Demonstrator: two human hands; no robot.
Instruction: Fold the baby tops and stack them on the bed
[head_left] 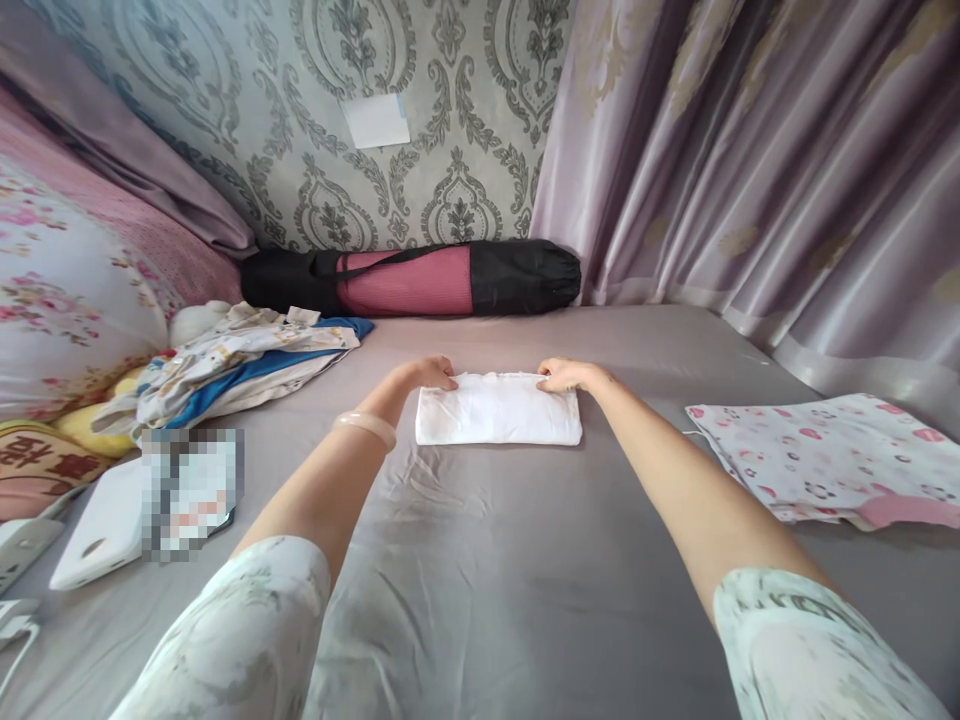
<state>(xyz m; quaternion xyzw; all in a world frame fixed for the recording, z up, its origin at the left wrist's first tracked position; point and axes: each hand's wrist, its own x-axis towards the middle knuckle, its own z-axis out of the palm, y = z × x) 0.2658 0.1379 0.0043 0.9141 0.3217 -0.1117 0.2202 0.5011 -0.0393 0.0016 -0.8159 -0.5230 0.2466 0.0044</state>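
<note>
A white cloth (499, 410), folded into a flat rectangle, lies on the grey bedsheet (480, 580) in front of me. My left hand (429, 374) pinches its far left corner, fingers closed on the fabric. My right hand (564, 375) grips the far right corner the same way. Both arms reach forward over the sheet, and a pale bangle (366, 427) circles my left wrist.
A pile of patterned and blue clothes (232, 365) lies at the left beside floral pillows (67, 290). A pink yoga mat in a black bag (412, 280) rests along the wall. A pink-printed garment (817, 455) is spread at the right by the curtains (757, 160). White devices (105, 525) sit at lower left.
</note>
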